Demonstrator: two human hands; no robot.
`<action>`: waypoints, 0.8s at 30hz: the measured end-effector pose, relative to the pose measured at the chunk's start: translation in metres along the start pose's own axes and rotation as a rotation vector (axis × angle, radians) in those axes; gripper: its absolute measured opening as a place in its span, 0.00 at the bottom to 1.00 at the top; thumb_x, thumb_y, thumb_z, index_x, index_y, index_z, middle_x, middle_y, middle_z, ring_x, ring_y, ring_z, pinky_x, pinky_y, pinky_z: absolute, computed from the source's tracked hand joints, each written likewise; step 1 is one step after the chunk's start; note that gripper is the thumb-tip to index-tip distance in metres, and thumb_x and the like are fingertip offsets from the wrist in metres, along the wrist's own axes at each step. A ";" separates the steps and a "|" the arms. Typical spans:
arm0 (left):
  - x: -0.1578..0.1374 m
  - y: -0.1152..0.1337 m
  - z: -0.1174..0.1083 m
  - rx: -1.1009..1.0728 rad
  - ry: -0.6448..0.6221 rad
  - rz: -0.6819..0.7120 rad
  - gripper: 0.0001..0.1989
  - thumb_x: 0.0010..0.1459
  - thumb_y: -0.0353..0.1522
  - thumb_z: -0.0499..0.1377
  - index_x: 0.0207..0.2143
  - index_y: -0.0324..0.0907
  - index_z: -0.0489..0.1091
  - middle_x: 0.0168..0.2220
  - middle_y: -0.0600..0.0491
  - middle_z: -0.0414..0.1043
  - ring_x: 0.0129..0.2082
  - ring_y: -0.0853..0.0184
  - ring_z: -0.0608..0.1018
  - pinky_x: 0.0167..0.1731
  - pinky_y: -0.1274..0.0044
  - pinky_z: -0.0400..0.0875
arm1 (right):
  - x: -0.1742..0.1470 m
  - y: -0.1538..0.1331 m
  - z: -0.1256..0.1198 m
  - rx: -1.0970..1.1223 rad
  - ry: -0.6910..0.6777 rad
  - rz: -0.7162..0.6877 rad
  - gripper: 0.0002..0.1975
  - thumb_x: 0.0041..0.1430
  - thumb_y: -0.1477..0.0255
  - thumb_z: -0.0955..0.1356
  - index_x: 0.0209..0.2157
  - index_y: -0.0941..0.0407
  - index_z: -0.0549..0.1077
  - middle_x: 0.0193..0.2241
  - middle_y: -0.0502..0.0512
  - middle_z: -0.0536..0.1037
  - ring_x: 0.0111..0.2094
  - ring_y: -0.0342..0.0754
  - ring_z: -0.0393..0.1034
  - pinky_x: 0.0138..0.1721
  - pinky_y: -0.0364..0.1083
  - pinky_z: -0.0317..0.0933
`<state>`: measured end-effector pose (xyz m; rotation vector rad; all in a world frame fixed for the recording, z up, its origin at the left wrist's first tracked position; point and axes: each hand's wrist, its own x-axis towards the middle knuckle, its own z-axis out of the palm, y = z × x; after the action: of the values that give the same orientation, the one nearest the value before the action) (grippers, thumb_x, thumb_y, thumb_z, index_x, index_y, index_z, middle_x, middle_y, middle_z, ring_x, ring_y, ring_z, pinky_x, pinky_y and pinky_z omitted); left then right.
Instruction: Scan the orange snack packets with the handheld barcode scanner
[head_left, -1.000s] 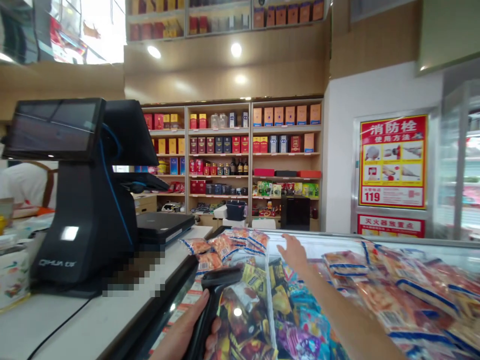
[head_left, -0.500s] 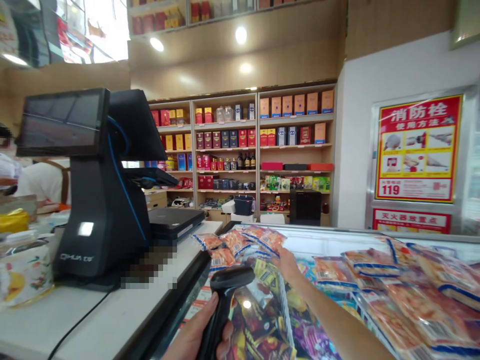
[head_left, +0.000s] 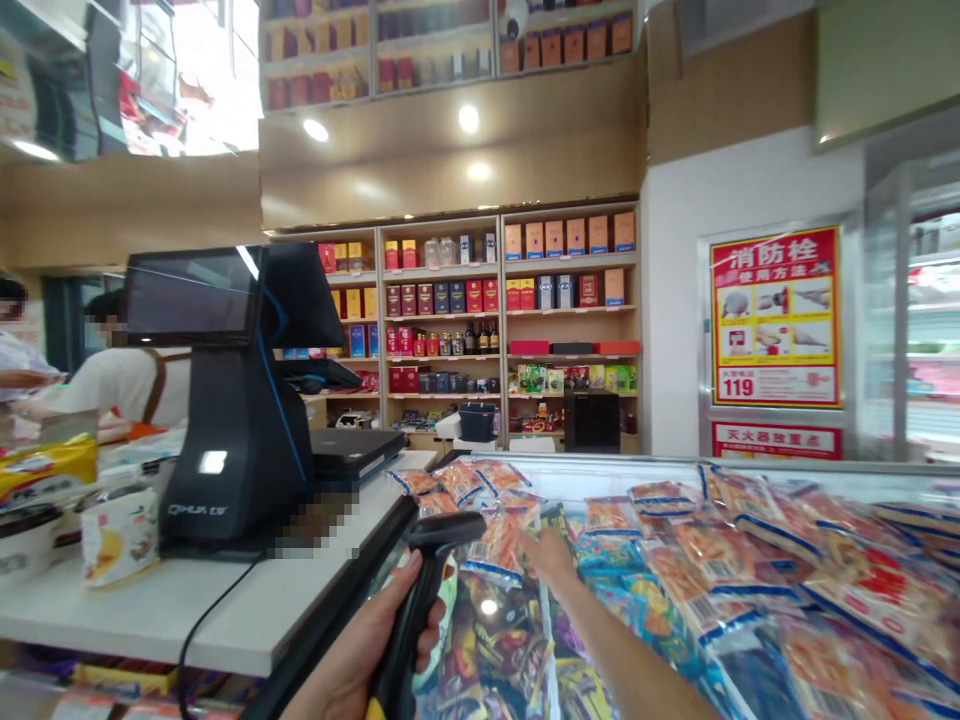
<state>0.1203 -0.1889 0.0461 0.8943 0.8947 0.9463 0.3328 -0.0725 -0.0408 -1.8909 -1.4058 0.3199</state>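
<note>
My left hand [head_left: 394, 615] is wrapped round the handle of a black barcode scanner [head_left: 439, 560], its head pointing up and right. My right hand [head_left: 551, 555] has its fingers closed at the right edge of a clear food packet [head_left: 496, 550] with orange-pink contents and a blue border. That packet lies over dark, colourful wrapped packs [head_left: 495, 640] in the freezer chest, just right of the scanner head. Behind it are more packets of the same kind [head_left: 457, 482]. Several similar bags [head_left: 705, 560] are heaped to the right of my right forearm.
A black checkout terminal [head_left: 232, 440] stands on the white counter [head_left: 225, 620] at left, its cable hanging over the front. A patterned cup [head_left: 120, 535] is beside it. Two people [head_left: 124, 385] are behind the counter. Shelves of boxes [head_left: 442, 300] line the back wall.
My right hand has drawn a food packet nearer, from the back pile to beside the scanner head. The scanner has shifted slightly left and down. The view has tilted up and turned a little left.
</note>
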 end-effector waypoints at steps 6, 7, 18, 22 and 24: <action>0.001 -0.005 0.009 0.051 -0.007 -0.011 0.20 0.41 0.46 0.54 0.18 0.36 0.63 0.15 0.56 0.59 0.12 0.78 0.60 0.12 0.85 0.55 | 0.011 0.009 0.002 -0.026 0.126 0.054 0.11 0.47 0.72 0.58 0.22 0.57 0.70 0.26 0.56 0.74 0.30 0.47 0.67 0.27 0.41 0.54; 0.002 -0.007 0.010 0.066 -0.016 -0.028 0.21 0.41 0.47 0.54 0.16 0.35 0.63 0.14 0.56 0.59 0.12 0.78 0.60 0.12 0.84 0.56 | 0.012 0.014 -0.004 -0.009 0.172 0.046 0.11 0.48 0.72 0.57 0.25 0.57 0.70 0.27 0.55 0.74 0.31 0.46 0.67 0.28 0.40 0.55; 0.010 -0.025 0.045 0.120 -0.155 0.004 0.18 0.44 0.45 0.52 0.26 0.38 0.62 0.16 0.57 0.61 0.12 0.77 0.61 0.12 0.84 0.54 | 0.006 0.037 -0.072 0.032 0.372 -0.037 0.09 0.49 0.71 0.58 0.27 0.57 0.67 0.27 0.53 0.74 0.29 0.44 0.66 0.29 0.40 0.54; 0.020 -0.025 0.045 0.110 -0.232 -0.038 0.18 0.45 0.44 0.52 0.28 0.37 0.62 0.18 0.57 0.62 0.13 0.77 0.63 0.13 0.84 0.56 | 0.012 0.046 -0.102 -0.061 0.416 -0.021 0.10 0.49 0.69 0.58 0.28 0.57 0.68 0.26 0.54 0.73 0.30 0.44 0.66 0.29 0.41 0.53; 0.024 -0.023 0.045 0.089 -0.267 -0.063 0.18 0.45 0.45 0.52 0.27 0.38 0.62 0.18 0.57 0.62 0.14 0.77 0.63 0.13 0.84 0.56 | 0.017 0.055 -0.126 -0.111 0.471 -0.011 0.12 0.50 0.69 0.57 0.29 0.58 0.68 0.27 0.55 0.73 0.31 0.45 0.65 0.30 0.42 0.53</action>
<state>0.1747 -0.1838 0.0357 1.0360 0.7353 0.7173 0.4526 -0.1161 0.0124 -1.8871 -1.1293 -0.2056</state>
